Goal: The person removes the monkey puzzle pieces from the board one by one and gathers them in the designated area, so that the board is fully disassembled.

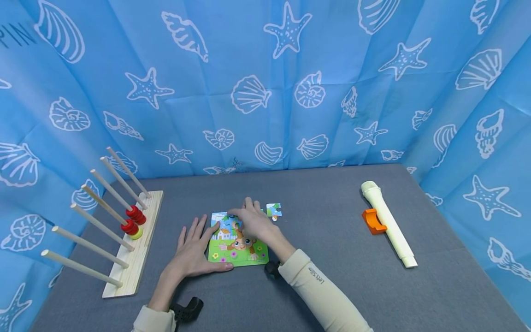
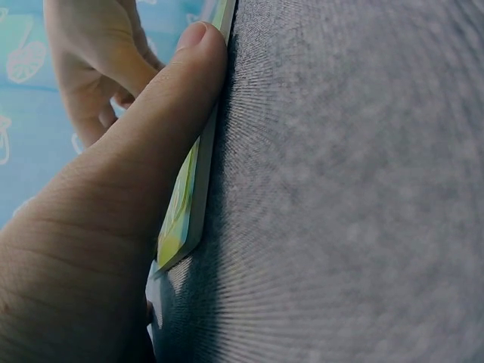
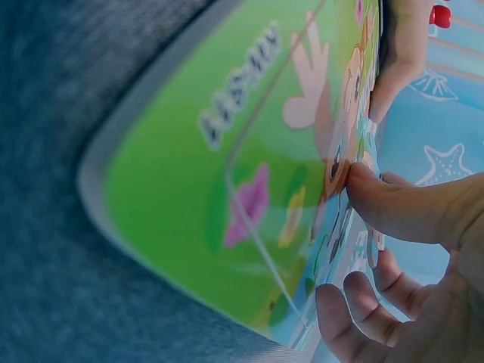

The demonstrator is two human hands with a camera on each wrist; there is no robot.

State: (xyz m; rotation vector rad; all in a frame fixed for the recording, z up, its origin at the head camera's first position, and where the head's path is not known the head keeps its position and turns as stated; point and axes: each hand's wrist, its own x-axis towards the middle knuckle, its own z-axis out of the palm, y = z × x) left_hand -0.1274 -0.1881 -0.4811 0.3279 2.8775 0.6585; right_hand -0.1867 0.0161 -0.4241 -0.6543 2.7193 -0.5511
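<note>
A jigsaw puzzle (image 1: 236,256) with a monkey, a small house and flowers on green ground lies flat on the table. My left hand (image 1: 191,253) is spread around its lower left corner, with the thumb (image 2: 198,68) along the near edge and fingers at the left side. Over the puzzle's upper part is my right hand (image 1: 254,223). In the right wrist view, its thumb and curled fingers pinch a puzzle piece (image 3: 372,246), mostly hidden. A loose puzzle piece (image 1: 274,209), blue and green, lies just beyond the puzzle's upper right corner.
At the left stands a wooden peg rack (image 1: 141,258) with several upright pegs and red and yellow rings (image 1: 132,226). A cream toy microphone (image 1: 390,223) lies at the right beside an orange holder (image 1: 373,222). A blue seashell curtain (image 1: 265,92) hangs behind the grey table (image 1: 323,258).
</note>
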